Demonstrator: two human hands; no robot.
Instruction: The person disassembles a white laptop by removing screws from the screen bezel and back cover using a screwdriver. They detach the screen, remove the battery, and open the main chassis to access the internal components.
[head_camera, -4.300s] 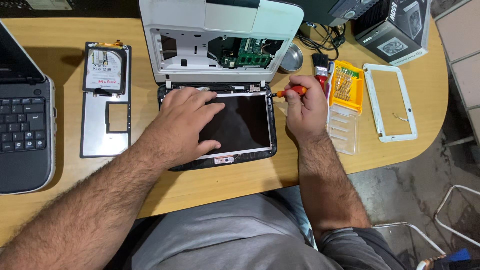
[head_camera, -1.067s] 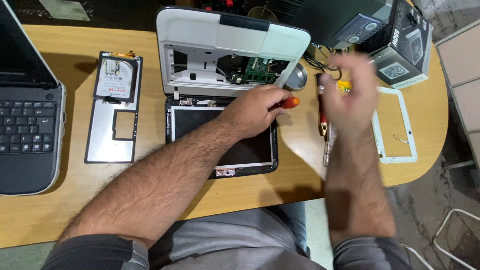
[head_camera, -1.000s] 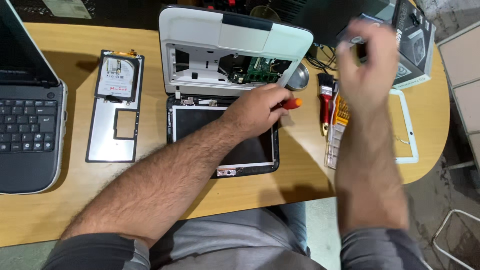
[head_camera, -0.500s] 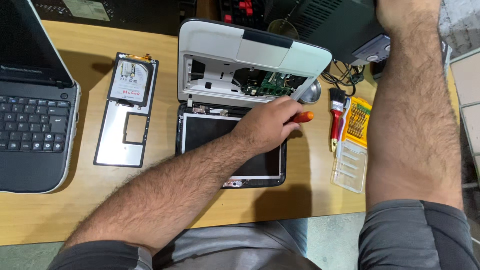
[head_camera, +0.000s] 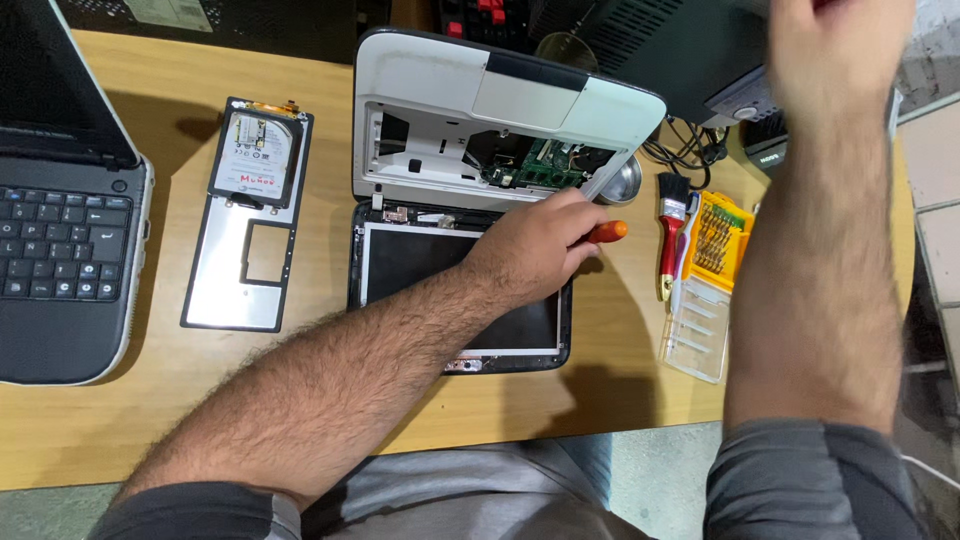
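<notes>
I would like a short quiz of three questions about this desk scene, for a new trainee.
1. True or false: the left hand holds a screwdriver with an orange handle.
2. Which thing lies just left of the yellow bit set? A) brush B) hard drive C) laptop
3. Fill in: the right hand is raised near the picture's ____ edge.

Key: 1 true; 2 A; 3 top

left hand (head_camera: 535, 250): fingers curled, forearm angled in | right hand (head_camera: 835, 50): raised, blurred, possibly loosely closed
</notes>
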